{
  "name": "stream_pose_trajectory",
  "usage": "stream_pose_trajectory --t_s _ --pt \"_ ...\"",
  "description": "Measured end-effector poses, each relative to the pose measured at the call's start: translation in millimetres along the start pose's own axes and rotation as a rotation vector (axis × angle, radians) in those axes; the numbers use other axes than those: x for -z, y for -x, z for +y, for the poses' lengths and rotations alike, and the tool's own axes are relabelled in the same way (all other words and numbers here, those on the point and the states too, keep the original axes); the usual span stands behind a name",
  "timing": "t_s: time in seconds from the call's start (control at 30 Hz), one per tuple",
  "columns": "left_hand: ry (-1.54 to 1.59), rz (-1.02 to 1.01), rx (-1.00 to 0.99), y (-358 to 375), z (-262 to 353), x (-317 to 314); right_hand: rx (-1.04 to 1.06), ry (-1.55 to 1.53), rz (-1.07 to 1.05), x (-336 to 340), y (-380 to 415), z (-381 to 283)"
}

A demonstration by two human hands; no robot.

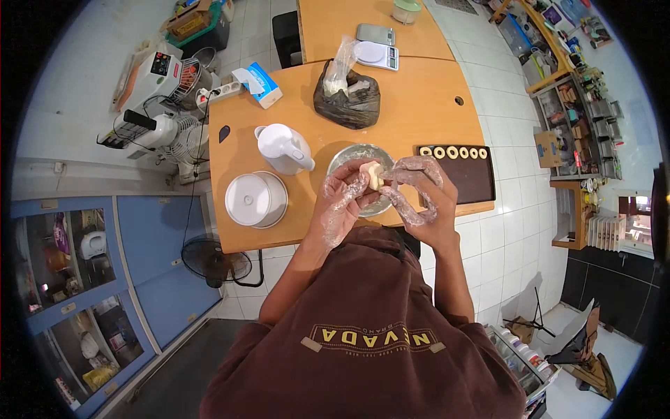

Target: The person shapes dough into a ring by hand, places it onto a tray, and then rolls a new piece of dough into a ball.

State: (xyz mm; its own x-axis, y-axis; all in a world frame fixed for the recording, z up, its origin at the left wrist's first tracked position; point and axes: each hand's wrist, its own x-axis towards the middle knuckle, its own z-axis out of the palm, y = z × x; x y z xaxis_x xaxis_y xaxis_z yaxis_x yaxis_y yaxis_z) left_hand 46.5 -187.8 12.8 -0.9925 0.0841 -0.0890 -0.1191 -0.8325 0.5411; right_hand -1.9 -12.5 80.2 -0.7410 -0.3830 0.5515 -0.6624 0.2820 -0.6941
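Both floury hands meet over a metal bowl [359, 151] dusted with white flour. My left hand [340, 202] is closed around a small pale piece of dough [374, 173], holding it between thumb and fingers. From the other side, my right hand [424, 192] has its thumb and fingers curled in a pinch at the dough's right edge. The palms partly cover the bowl. To the right, a dark baking tray [460, 180] carries several pale dough rings [452, 152] in a row along its far edge.
Left of the bowl stand a white pitcher [285, 148] and a white lidded tub [255, 200]. Farther back are a black plastic bag [347, 108], a white scale [377, 54], a grey scale [375, 34] and a tissue box [262, 86]. A black fan [216, 260] stands beside the wooden table [415, 91].
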Motion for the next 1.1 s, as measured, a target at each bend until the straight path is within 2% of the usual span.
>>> stream_pose_trajectory --t_s 0.3,0.5,0.6,0.7,0.8,1.0,1.1 --pt "-0.149 0.03 -0.062 2 12 -14 0.009 0.001 0.016 -4 3 6" --pt "-0.223 0.075 -0.025 2 12 -13 -0.026 0.031 -0.013 -8 4 11" --pt "-0.136 0.03 -0.085 1 10 -14 -0.057 -0.062 -0.009 -8 0 8" --pt "-0.075 0.109 -0.09 -1 6 -16 -0.187 -0.136 0.002 -4 -4 -3" --pt "-0.066 0.11 -0.14 -3 2 -15 -0.092 -0.073 0.005 -5 -2 2" --pt "-0.276 0.078 -0.198 -7 2 -11 -0.028 -0.008 0.016 -3 -4 5" --pt "-0.375 0.079 -0.237 -7 3 -11 -0.099 -0.021 0.004 -5 -1 10"
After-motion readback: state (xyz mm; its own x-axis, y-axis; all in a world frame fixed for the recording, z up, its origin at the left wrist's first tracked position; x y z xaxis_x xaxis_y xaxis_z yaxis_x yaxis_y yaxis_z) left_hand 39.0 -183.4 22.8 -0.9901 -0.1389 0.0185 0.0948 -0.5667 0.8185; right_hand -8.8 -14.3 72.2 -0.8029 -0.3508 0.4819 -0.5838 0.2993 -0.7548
